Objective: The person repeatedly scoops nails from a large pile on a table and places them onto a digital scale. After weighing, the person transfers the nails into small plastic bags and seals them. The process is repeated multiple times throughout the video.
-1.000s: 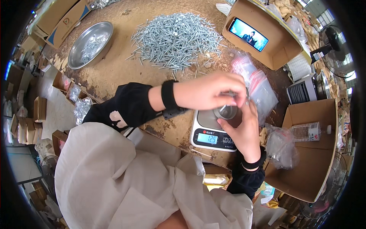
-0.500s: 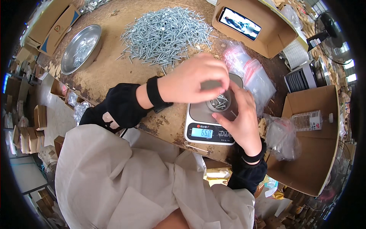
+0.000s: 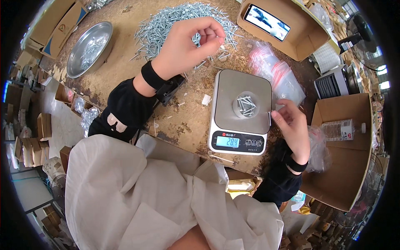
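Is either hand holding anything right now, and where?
Left hand pinches its fingertips above the screw pile; any screw between them can't be told. Right hand holds nothing, beside the scale.

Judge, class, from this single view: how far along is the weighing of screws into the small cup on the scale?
Done: a few screws lie in the clear cup on the scale, whose display is lit. In hand: the left hand is pinched above the loose screw pile; the right hand rests open at the scale's edge. Left: the pile is large, and the small bags lie beside the scale.
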A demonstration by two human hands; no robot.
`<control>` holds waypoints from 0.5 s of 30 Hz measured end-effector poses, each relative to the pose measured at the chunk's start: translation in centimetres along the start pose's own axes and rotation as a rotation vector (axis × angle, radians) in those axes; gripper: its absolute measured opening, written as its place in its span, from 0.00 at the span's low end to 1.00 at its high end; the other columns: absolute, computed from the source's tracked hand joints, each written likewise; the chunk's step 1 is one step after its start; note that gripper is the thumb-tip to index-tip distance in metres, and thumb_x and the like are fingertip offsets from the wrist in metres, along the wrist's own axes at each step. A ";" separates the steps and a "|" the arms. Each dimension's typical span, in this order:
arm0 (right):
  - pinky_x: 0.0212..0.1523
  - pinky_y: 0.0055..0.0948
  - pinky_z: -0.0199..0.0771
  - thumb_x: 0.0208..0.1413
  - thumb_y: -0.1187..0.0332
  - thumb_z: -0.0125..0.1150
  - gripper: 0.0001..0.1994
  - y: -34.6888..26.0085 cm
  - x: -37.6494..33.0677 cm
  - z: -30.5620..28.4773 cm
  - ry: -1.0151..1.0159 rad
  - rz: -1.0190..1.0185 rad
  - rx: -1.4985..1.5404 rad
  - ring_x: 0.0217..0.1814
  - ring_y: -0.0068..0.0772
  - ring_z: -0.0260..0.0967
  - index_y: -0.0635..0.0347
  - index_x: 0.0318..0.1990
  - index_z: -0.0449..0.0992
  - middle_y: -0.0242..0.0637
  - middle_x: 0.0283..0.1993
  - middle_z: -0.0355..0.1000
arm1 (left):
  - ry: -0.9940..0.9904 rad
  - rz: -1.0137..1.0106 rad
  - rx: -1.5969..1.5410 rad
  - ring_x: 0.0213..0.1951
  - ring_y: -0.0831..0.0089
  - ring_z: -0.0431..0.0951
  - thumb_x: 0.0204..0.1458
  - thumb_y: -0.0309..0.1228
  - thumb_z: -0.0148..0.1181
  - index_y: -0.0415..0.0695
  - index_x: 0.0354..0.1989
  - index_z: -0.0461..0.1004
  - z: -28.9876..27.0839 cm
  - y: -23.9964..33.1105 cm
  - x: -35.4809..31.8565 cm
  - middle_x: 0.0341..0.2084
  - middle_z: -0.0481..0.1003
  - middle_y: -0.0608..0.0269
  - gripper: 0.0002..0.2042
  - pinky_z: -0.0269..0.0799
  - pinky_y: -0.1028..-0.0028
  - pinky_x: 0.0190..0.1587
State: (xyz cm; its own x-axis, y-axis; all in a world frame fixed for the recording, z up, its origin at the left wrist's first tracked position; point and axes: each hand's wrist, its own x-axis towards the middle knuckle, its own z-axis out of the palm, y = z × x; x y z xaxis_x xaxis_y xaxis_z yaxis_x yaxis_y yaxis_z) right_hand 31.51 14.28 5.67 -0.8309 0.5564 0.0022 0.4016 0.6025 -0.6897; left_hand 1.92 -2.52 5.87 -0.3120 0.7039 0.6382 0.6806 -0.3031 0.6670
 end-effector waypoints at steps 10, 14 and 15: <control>0.28 0.29 0.66 0.55 0.79 0.58 0.23 -1.2 -0.1 0.4 -0.074 -0.091 -0.097 0.23 0.29 0.65 0.62 0.60 0.67 0.38 0.23 0.69 | -0.290 -0.191 0.319 0.27 0.74 0.72 0.52 0.31 0.63 0.42 0.37 0.75 -0.6 -0.8 -0.7 0.23 0.73 0.64 0.08 0.68 0.75 0.33; 0.34 0.29 0.69 0.55 0.80 0.58 0.23 -3.2 0.3 2.1 0.263 -0.229 -0.006 0.28 0.29 0.68 0.62 0.60 0.69 0.37 0.27 0.71 | -0.489 -0.108 0.621 0.37 0.62 0.77 0.47 0.41 0.68 0.45 0.42 0.75 -1.1 -3.4 -2.3 0.32 0.74 0.57 0.18 0.70 0.64 0.39; 0.38 0.30 0.70 0.56 0.79 0.59 0.22 -3.4 0.4 2.6 0.266 -0.304 -0.015 0.32 0.31 0.70 0.63 0.59 0.69 0.38 0.30 0.73 | -0.473 -0.090 0.684 0.39 0.62 0.76 0.46 0.41 0.69 0.45 0.42 0.75 -1.0 -3.4 -2.5 0.33 0.73 0.58 0.18 0.69 0.64 0.40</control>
State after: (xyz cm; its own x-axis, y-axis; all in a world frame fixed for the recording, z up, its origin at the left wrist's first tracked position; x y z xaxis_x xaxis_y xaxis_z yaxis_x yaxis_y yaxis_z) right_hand 28.79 10.99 6.18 -0.7851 0.4786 0.3931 0.1596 0.7696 -0.6183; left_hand -0.27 -3.83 2.40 -0.1772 0.9484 0.2630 0.9661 0.1167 0.2303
